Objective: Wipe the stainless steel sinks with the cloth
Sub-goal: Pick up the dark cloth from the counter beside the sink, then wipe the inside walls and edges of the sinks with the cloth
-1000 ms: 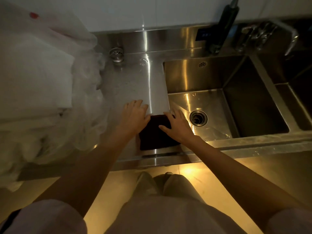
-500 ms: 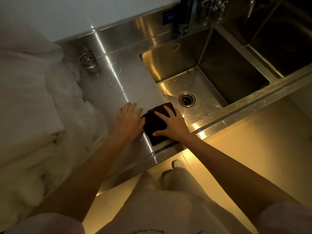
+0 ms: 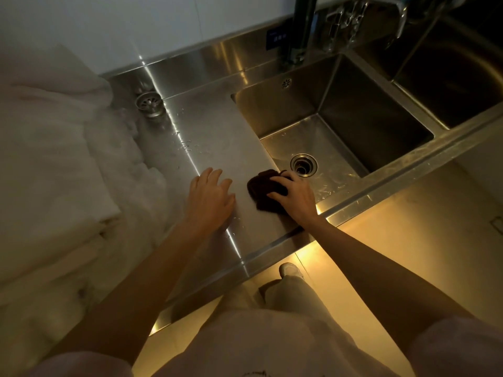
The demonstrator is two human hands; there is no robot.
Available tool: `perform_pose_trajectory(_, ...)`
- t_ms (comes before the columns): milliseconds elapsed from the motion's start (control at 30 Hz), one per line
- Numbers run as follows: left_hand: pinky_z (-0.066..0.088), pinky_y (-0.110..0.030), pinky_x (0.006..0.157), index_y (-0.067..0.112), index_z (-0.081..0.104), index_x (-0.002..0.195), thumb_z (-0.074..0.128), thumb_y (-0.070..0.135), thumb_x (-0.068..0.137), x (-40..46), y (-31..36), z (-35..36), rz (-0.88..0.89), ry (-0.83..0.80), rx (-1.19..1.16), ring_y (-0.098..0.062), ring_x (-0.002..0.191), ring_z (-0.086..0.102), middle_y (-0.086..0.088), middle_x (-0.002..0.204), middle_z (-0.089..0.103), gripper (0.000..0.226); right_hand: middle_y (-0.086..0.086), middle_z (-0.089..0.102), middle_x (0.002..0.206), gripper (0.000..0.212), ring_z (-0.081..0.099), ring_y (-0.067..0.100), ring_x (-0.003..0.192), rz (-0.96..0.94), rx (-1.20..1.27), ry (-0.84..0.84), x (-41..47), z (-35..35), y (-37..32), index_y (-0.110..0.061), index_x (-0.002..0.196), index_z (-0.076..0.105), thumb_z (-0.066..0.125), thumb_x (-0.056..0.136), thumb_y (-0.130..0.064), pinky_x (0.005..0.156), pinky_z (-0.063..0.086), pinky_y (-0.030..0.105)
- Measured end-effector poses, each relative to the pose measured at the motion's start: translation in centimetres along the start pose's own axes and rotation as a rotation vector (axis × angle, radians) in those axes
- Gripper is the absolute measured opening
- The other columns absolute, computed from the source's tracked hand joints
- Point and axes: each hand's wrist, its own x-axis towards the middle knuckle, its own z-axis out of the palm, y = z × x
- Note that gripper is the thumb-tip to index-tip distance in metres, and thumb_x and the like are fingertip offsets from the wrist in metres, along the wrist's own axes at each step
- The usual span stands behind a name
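The small dark bunched cloth looks soft, light and probably damp; it is best gathered from above. The right hand curls closed on it at the edge of the stainless steel sink, while the left hand lies open and flat, holding nothing, on the steel desk.

Head view, looking steeply down, close over sink.

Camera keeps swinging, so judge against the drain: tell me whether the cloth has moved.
Yes. The cloth has bunched up under the right hand and slid toward the drain, reaching the basin's edge.
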Motion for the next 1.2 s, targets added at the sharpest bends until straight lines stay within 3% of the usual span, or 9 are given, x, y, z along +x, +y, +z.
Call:
perform_pose_trajectory(167, 0.018, -0.042, 0.114, 0.018, 0.053, 0.135, 0.045, 0.033, 0.098, 0.7, -0.2, -0.6, 0.042, 0.005, -0.018, -0.027, 0.141, 0.024, -0.008, 0.149, 0.04, 0.041, 0.004, 0.051, 0.131, 0.039, 0.049, 0.021, 0.118, -0.016, 0.045, 0.176, -0.4, -0.5, 0.9, -0.022, 0.126, 0.057, 0.063, 0.088, -0.024, 0.096, 0.038, 0.026)
perform_pose_trajectory(333, 0.019, -0.042, 0.112, 0.02, 0.059, 0.13, 0.048, 0.033, 0.097, 2.1, 0.2, -0.6, 0.061, 0.016, -0.049, -0.028, 0.14, 0.027, -0.007, 0.146, 0.044, 0.037, 0.0, 0.053, 0.128, 0.036, 0.049, 0.015, 0.117, 0.034, 0.186, 0.294, -0.6, -3.2, 0.3, -0.024, 0.126, 0.057, 0.06, 0.09, -0.031, 0.1, 0.043, 0.028)
perform_pose_trajectory(500, 0.023, -0.043, 0.11, 0.02, 0.06, 0.127, 0.05, 0.034, 0.096, 4.1, 2.3, -1.8, 0.118, 0.068, -0.081, -0.028, 0.138, 0.03, -0.008, 0.144, 0.046, 0.036, -0.004, 0.055, 0.119, 0.036, 0.044, 0.0, 0.103, 0.036, 0.274, 0.425, -1.5, -7.4, -1.4, -0.026, 0.124, 0.059, 0.061, 0.089, -0.036, 0.081, 0.032, 0.006)
perform_pose_trajectory(700, 0.03, -0.046, 0.107, 0.013, 0.062, 0.124, 0.053, 0.029, 0.094, 6.1, 5.2, -5.6, 0.159, 0.202, -0.151, -0.03, 0.132, 0.036, -0.011, 0.139, 0.049, 0.035, -0.012, 0.052, 0.115, 0.036, 0.047, -0.001, 0.102, 0.095, 0.393, 0.512, -3.1, -11.8, -1.8, -0.025, 0.122, 0.061, 0.065, 0.087, -0.034, 0.088, 0.037, 0.011)
perform_pose_trajectory(800, 0.03, -0.045, 0.104, 0.012, 0.061, 0.123, 0.052, 0.03, 0.095, 7.2, 7.3, -7.5, 0.181, 0.215, -0.143, -0.029, 0.13, 0.036, -0.011, 0.138, 0.049, 0.035, -0.013, 0.052, 0.112, 0.036, 0.047, -0.01, 0.096, 0.107, 0.441, 0.547, -3.9, -14.4, -1.3, -0.023, 0.122, 0.061, 0.067, 0.087, -0.031, 0.083, 0.037, 0.006)
perform_pose_trajectory(967, 0.028, -0.046, 0.105, 0.013, 0.06, 0.125, 0.052, 0.029, 0.094, 8.6, 12.5, -9.6, 0.257, 0.245, -0.144, -0.03, 0.13, 0.036, -0.012, 0.135, 0.05, 0.036, -0.008, 0.056, 0.114, 0.037, 0.049, -0.009, 0.1, 0.076, 0.537, 0.678, -6.1, -20.0, 0.1, -0.018, 0.122, 0.062, 0.068, 0.087, -0.026, 0.084, 0.041, 0.001)
perform_pose_trajectory(1033, 0.026, -0.046, 0.106, 0.014, 0.059, 0.126, 0.051, 0.031, 0.094, 8.9, 15.1, -10.2, 0.282, 0.247, -0.149, -0.029, 0.131, 0.035, -0.011, 0.136, 0.049, 0.036, -0.009, 0.056, 0.115, 0.037, 0.05, -0.006, 0.103, 0.056, 0.546, 0.728, -7.3, -22.6, 1.0, -0.018, 0.123, 0.061, 0.067, 0.087, -0.026, 0.086, 0.043, 0.006)
perform_pose_trajectory(1200, 0.024, -0.046, 0.109, 0.017, 0.056, 0.129, 0.051, 0.033, 0.096, 9.2, 22.9, -10.8, 0.356, 0.253, -0.146, -0.027, 0.135, 0.033, -0.009, 0.14, 0.047, 0.038, -0.003, 0.057, 0.12, 0.038, 0.053, 0.01, 0.113, 0.067, 0.591, 0.818, -11.0, -28.7, 5.0, -0.022, 0.122, 0.061, 0.068, 0.086, -0.03, 0.096, 0.052, 0.033)
